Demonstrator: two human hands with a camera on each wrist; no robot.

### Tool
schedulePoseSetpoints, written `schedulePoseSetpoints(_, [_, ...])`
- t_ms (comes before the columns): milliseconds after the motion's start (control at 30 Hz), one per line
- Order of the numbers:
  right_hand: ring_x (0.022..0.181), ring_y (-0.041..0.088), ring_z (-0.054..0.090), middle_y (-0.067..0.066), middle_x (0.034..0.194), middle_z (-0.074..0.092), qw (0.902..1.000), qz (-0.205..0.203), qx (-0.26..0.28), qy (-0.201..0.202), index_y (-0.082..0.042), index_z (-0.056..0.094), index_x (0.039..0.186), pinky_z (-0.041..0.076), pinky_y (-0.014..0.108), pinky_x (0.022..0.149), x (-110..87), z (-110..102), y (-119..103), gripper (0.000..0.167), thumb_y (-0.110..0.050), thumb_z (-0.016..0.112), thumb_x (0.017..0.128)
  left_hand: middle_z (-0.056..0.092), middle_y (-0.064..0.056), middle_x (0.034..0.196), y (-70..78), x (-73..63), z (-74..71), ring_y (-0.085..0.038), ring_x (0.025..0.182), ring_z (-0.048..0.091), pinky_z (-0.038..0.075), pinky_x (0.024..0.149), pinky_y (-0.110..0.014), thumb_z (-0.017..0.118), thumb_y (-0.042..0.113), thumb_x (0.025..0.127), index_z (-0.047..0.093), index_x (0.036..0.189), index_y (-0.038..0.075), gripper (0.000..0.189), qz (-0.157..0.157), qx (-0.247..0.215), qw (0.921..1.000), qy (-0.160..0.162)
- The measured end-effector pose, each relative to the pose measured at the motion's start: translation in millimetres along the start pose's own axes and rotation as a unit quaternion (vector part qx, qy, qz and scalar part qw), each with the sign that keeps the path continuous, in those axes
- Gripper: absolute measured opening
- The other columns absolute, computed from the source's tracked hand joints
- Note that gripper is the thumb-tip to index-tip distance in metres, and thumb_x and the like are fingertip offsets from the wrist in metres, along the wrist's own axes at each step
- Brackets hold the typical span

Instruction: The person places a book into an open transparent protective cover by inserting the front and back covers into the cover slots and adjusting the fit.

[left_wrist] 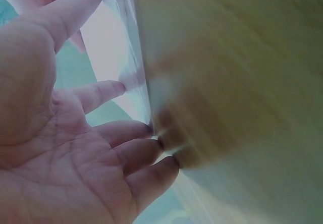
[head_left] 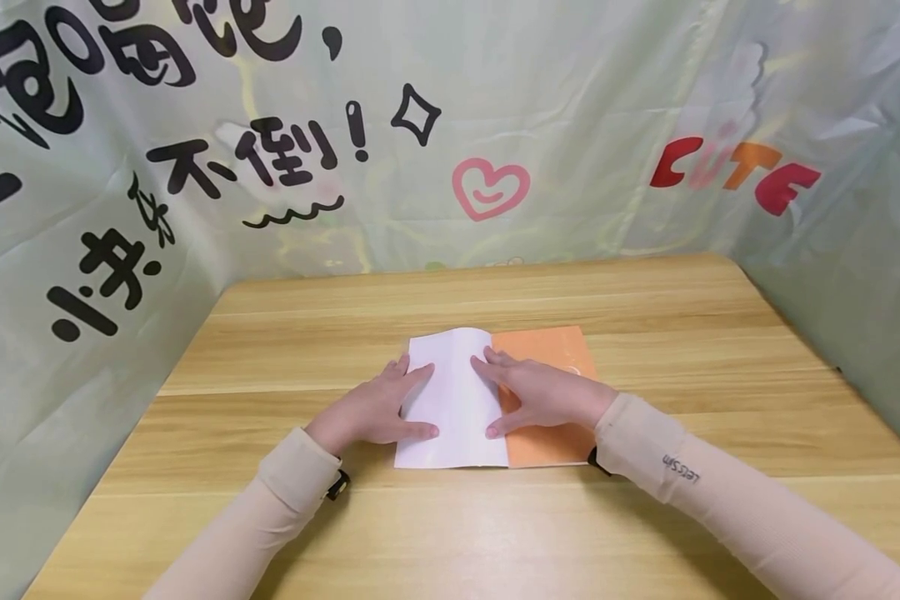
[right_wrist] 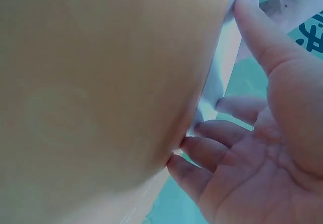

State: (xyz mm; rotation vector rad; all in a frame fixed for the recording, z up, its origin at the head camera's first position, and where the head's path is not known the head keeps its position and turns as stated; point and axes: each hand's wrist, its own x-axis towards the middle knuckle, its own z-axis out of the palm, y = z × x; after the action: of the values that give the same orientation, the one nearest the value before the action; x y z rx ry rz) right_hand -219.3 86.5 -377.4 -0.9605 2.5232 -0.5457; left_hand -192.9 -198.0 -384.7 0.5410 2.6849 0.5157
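A booklet lies on the table in the head view, with a white page (head_left: 453, 400) on its left and an orange side (head_left: 547, 446) on its right. My left hand (head_left: 378, 406) rests at the white page's left edge, thumb and forefinger spread over it. Across the orange side reaches my right hand (head_left: 543, 392), its thumb and fingertips touching the white page near the line where white meets orange. In the left wrist view the left hand's fingers (left_wrist: 151, 178) touch down at the page edge. Extended fingers (right_wrist: 189, 176) of the right hand touch the surface in the right wrist view.
The wooden table (head_left: 292, 333) extends around the booklet on every side. A pale cloth backdrop (head_left: 570, 100) with printed lettering and a pink heart hangs behind the table and along both sides.
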Motion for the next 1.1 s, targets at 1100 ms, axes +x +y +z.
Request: schedulePoseSetpoints(1100, [0.157, 0.053, 0.034, 0.035, 0.169, 0.032, 0.995, 0.083, -0.049, 0.027, 0.007, 0.039, 0.162, 0.032, 0.064, 0.128, -4.0, -39.0, 49.8, 0.095, -0.046, 0.082, 0.095, 0.013, -0.032, 0.177, 5.3, 1.3, -2.8, -0.046, 0.166, 0.017, 0.031, 0.13, -0.061, 0.076, 0.051, 0.097, 0.033, 0.17, 0.014, 0.092, -0.014, 0.038, 0.9991, -0.01])
